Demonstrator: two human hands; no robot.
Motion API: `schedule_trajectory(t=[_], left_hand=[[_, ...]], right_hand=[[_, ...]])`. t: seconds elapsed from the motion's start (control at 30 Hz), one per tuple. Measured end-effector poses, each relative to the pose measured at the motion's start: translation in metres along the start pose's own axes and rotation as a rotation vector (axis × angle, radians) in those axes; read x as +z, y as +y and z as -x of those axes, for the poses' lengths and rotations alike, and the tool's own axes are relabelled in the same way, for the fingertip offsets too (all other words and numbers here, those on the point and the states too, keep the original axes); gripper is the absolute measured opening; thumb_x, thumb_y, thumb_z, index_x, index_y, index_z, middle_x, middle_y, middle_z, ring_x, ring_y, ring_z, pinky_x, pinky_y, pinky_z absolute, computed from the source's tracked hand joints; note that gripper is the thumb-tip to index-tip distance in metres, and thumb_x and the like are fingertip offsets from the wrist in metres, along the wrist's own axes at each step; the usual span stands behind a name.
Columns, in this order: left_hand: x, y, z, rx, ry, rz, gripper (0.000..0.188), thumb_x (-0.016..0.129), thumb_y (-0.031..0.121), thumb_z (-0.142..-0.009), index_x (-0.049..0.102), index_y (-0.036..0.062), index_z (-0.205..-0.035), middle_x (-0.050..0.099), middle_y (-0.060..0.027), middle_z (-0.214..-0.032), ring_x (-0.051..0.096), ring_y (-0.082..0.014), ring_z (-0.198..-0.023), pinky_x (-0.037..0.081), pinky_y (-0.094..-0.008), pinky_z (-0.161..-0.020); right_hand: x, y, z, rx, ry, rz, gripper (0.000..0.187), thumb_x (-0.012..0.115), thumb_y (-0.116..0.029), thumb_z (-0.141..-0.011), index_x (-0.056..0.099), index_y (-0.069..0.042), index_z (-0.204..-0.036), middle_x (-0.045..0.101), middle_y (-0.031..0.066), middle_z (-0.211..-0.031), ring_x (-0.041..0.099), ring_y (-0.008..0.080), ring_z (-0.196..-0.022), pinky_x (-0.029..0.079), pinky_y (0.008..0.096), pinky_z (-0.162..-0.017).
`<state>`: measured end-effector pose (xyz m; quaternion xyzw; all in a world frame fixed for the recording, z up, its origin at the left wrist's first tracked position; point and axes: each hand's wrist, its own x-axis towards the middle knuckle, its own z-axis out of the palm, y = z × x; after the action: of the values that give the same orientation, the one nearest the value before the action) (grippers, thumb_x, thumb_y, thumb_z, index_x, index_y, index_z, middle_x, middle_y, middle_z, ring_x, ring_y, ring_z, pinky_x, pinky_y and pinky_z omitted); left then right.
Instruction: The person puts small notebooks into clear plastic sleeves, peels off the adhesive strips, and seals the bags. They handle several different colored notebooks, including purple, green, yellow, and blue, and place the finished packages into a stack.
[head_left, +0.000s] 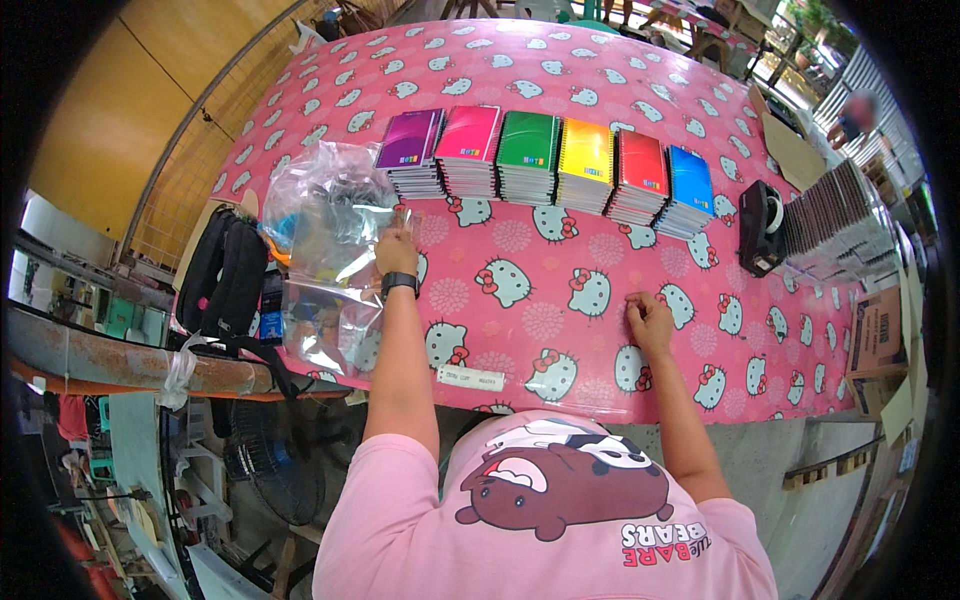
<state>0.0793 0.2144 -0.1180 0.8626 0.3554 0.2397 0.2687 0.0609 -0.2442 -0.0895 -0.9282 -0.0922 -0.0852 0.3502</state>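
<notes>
1. Left hand [396,252] lies on clear plastic bags [335,325], left on the pink table [530,330]; I cannot tell whether its fingers pinch any.
2. Right hand [649,322] is curled, nothing visible in it; whether fingertips meet is unclear.
3. Dragged plastic could catch the purple notebook stack [410,150] just beside it, toppling notebooks.
4. Clinging layers could lift together.
</notes>
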Motion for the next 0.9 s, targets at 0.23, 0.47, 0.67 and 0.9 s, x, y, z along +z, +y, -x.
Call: schedule_trajectory(t=[0.23,0.47,0.67,0.9], left_hand=[[-0.010,-0.011,-0.008,0.087,-0.011,-0.009,0.031,0.048,0.028,-0.084,0.065,0.0026,-0.083,0.064,-0.0180,-0.073,0.063,-0.0359,-0.073,0.048,-0.0447,-0.067],[-0.010,-0.029,-0.015,-0.122,-0.207,0.519,0.017,0.059,0.018,-0.077,0.069,0.0044,-0.074,0.062,-0.0065,-0.059,0.060,-0.0178,-0.053,0.047,-0.0311,-0.052],[-0.013,-0.033,-0.019,-0.383,-0.075,0.830,0.020,0.060,0.008,-0.074,0.057,0.0001,-0.093,0.060,-0.0077,-0.068,0.056,-0.0128,-0.051,0.046,-0.0271,-0.046],[-0.021,-0.013,-0.005,-0.215,-0.177,0.741,0.041,0.063,0.001,-0.070,0.045,-0.0002,-0.107,0.060,-0.0110,-0.081,0.057,-0.0153,-0.055,0.045,-0.0268,-0.042]], right_hand=[[0.002,0.002,0.002,-0.006,0.017,-0.026,0.016,0.058,-0.020,-0.078,0.065,-0.011,-0.089,0.064,0.0076,-0.069,0.061,0.0195,-0.059,0.046,0.0309,-0.055],[0.001,0.001,0.002,-0.026,0.009,-0.021,0.016,0.058,-0.019,-0.078,0.065,-0.011,-0.090,0.064,0.0073,-0.069,0.061,0.0196,-0.061,0.047,0.0307,-0.056],[0.005,0.002,0.000,-0.012,0.023,-0.021,0.016,0.058,-0.019,-0.077,0.066,-0.011,-0.088,0.064,0.0074,-0.068,0.061,0.0198,-0.060,0.046,0.0307,-0.056],[-0.001,0.005,0.003,0.026,0.023,-0.007,0.016,0.059,-0.019,-0.076,0.066,-0.011,-0.088,0.064,0.0076,-0.067,0.061,0.0197,-0.058,0.046,0.0307,-0.055]])
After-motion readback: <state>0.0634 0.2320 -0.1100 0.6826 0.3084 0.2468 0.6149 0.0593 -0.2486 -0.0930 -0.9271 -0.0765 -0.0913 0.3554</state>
